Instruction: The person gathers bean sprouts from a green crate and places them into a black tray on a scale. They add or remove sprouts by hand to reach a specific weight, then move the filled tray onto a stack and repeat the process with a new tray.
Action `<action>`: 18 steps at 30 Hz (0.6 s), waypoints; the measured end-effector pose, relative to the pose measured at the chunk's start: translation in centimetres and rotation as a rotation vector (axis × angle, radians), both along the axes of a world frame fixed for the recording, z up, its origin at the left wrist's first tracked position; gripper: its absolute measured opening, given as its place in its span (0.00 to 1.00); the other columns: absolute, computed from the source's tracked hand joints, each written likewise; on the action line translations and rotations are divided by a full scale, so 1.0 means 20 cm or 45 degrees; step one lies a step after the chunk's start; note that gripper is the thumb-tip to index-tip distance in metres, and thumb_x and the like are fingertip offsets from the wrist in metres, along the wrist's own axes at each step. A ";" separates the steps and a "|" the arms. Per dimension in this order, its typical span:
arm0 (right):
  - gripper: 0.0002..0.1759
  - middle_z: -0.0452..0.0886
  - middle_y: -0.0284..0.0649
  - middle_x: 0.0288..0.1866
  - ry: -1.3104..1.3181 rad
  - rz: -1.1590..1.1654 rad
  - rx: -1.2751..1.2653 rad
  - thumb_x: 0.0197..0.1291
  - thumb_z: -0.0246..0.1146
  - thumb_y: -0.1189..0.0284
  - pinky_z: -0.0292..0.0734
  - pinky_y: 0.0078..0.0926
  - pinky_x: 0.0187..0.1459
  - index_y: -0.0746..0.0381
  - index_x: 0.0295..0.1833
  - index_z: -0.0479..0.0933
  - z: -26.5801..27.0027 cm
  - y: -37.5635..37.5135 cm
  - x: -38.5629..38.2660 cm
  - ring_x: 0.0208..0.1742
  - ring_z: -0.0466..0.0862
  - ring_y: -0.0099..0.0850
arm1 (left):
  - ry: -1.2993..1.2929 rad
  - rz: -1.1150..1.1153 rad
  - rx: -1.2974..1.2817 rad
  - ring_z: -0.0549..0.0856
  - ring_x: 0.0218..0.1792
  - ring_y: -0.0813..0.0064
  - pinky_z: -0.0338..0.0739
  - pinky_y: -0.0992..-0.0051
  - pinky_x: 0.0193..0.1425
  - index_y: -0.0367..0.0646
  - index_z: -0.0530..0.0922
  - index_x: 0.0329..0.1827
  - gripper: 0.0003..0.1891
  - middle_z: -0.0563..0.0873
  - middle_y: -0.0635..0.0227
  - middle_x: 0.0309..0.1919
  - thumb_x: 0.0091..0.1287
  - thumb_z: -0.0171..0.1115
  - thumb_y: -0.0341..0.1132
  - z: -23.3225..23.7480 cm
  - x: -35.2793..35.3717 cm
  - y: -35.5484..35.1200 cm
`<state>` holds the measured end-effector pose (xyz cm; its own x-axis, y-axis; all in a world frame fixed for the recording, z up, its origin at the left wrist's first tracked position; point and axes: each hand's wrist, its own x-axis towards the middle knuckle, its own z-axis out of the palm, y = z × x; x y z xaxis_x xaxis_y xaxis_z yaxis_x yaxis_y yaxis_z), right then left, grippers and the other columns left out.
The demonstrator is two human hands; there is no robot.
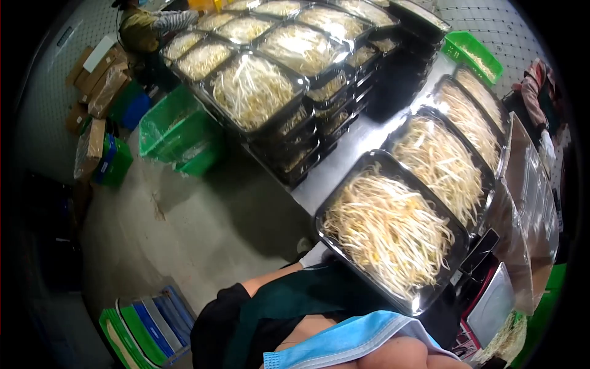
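A black tray heaped with bean sprouts (387, 227) lies closest to me, its near end beside my body. My left hand (315, 254), in a white glove, is right at the left edge of this tray. The tray's rim covers its fingers, and I cannot tell whether they grip it. My right hand is out of sight. Behind the near tray, a second tray of sprouts (439, 166) stands close against it, with more filled trays in a row beyond.
Stacked black trays of sprouts (252, 92) fill the table's far left part. Green baskets (175, 126) and cardboard boxes (92, 74) stand on the floor at left. A scale (490, 304) is at lower right. Other people (541, 98) work at right and upper left.
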<state>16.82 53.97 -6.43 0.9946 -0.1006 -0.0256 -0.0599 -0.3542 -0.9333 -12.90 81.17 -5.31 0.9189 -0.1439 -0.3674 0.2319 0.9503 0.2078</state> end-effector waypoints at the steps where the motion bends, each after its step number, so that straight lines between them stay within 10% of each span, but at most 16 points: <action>1: 0.28 0.82 0.42 0.36 -0.010 0.012 -0.012 0.73 0.45 0.53 0.76 0.28 0.39 0.66 0.49 0.78 0.01 0.03 0.02 0.35 0.81 0.29 | -0.015 -0.023 0.020 0.78 0.56 0.70 0.70 0.71 0.65 0.40 0.72 0.63 0.19 0.80 0.65 0.56 0.69 0.56 0.30 0.12 -0.03 0.03; 3: 0.27 0.82 0.42 0.36 -0.027 0.018 -0.008 0.73 0.45 0.53 0.76 0.28 0.39 0.66 0.49 0.78 -0.03 0.07 0.07 0.35 0.81 0.29 | 0.078 0.098 0.757 0.81 0.50 0.69 0.78 0.66 0.54 0.43 0.72 0.61 0.24 0.81 0.66 0.50 0.65 0.63 0.42 0.32 -0.08 0.05; 8: 0.27 0.82 0.41 0.37 -0.091 0.053 -0.059 0.73 0.45 0.53 0.76 0.28 0.39 0.66 0.50 0.78 -0.03 0.26 0.22 0.35 0.81 0.28 | 0.025 0.111 0.610 0.82 0.42 0.71 0.78 0.67 0.49 0.42 0.72 0.59 0.21 0.83 0.65 0.44 0.68 0.59 0.43 0.33 -0.05 0.15; 11: 0.27 0.82 0.41 0.37 -0.132 0.070 -0.125 0.73 0.45 0.53 0.76 0.27 0.39 0.66 0.50 0.78 -0.02 0.49 0.40 0.35 0.81 0.28 | -0.064 0.216 1.085 0.79 0.54 0.65 0.73 0.65 0.60 0.40 0.72 0.61 0.21 0.82 0.60 0.49 0.69 0.56 0.40 0.19 0.04 0.31; 12: 0.27 0.82 0.41 0.37 -0.153 0.072 -0.147 0.73 0.45 0.53 0.76 0.27 0.39 0.66 0.51 0.78 -0.02 0.54 0.45 0.35 0.81 0.28 | -0.314 -0.012 2.040 0.73 0.63 0.57 0.68 0.63 0.65 0.40 0.70 0.64 0.25 0.77 0.54 0.58 0.66 0.57 0.41 -0.03 -0.01 0.42; 14: 0.27 0.82 0.41 0.37 -0.185 0.087 -0.196 0.73 0.44 0.54 0.76 0.27 0.39 0.66 0.51 0.77 0.03 0.65 0.53 0.35 0.81 0.28 | -0.832 -0.012 2.719 0.68 0.66 0.50 0.64 0.59 0.68 0.41 0.70 0.65 0.29 0.71 0.52 0.65 0.62 0.58 0.45 0.19 -0.04 0.42; 18: 0.26 0.82 0.41 0.38 -0.269 0.133 -0.214 0.74 0.44 0.54 0.76 0.27 0.39 0.65 0.51 0.77 0.06 0.69 0.57 0.35 0.80 0.27 | -0.805 -0.222 2.991 0.69 0.66 0.50 0.62 0.55 0.69 0.42 0.69 0.65 0.30 0.72 0.54 0.64 0.63 0.58 0.49 0.23 -0.04 0.39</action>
<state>28.17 67.80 -5.18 0.9813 0.0176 0.1916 0.1747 -0.4989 -0.8489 -13.63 88.94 -0.80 0.9647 -0.1374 0.2249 -0.2319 -0.8479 0.4767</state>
